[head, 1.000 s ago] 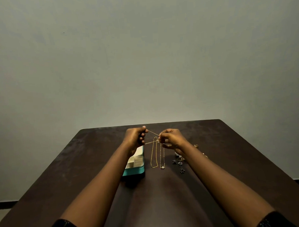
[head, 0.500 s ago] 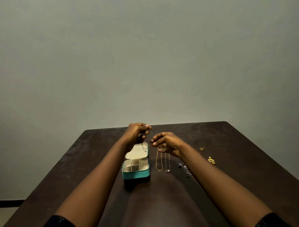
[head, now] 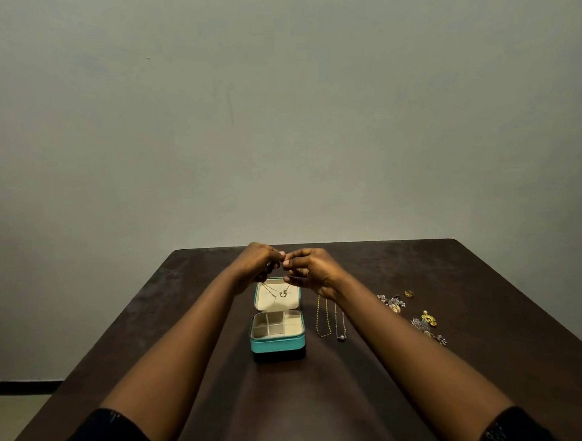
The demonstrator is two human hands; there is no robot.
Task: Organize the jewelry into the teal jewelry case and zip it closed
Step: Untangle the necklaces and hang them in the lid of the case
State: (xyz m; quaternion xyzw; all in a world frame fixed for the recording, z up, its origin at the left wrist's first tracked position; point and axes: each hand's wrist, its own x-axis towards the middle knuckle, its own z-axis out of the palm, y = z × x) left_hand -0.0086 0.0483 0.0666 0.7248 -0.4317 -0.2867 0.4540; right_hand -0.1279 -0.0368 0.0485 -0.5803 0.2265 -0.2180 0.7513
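Both hands are seen meeting above the far edge of the teal jewelry case (head: 277,342), at its 12 o'clock. The left hand (head: 256,266) and the right hand (head: 315,272) are curled with fingertips nearly touching, and a fine pendant necklace (head: 283,293) is pinched between them. Its strands fall from the fingers onto the cream lining of the raised lid (head: 263,303), and the ring-shaped pendant hangs near the lid's middle. Whether the chain is hooked to anything inside the lid cannot be told. The divided tray lies open at 6 o'clock of the lid.

At 3 o'clock of the case, a gold chain (head: 323,319) and a silver chain (head: 341,323) with a small bead are laid out straight on the bench (head: 486,295), side by side and apart. Further toward 3 o'clock, a scatter of earrings (head: 391,303) and a small gold piece (head: 409,293) is spread.

The necklace is judged to be very light, limp, and prone to tangling or slipping. It is best taken near its clasp ends with fingertips only, and kept gently taut so that no knot is formed. A sharp tug should be avoided, since so thin a chain could be snapped. The other chains are probably best lifted by one end and lowered in coils.
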